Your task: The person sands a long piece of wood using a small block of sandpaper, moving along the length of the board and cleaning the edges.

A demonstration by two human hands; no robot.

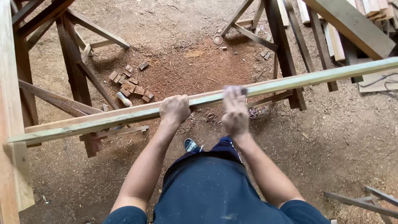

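**Two hands on a long wooden batten across trestles**

Nearest the lens is the person's dark blue clothing [211, 191], dusted with pale specks, with both bare forearms reaching forward from it. Past them runs the long wooden batten [315, 77], pale and slightly greenish on its upper face, crossing the view from lower left to upper right. It lies over a dark wooden trestle [72, 66] at the left and a second trestle [286, 54] at the right, above a floor of reddish sawdust [186, 62]. A stack of planks [352, 25] sits at the upper right.

The left hand [175, 110] is wrapped over the batten near its middle, fingers curled shut around the near edge. The right hand [235, 112] lies just beside it, fingers together and stretched flat along the batten's top; its fingertips are blurred, and something dark shows at them that cannot be made out.

Below the batten, one shoe [190, 145] stands on the sawdust. Small wooden offcuts [130, 85] lie scattered near the left trestle.
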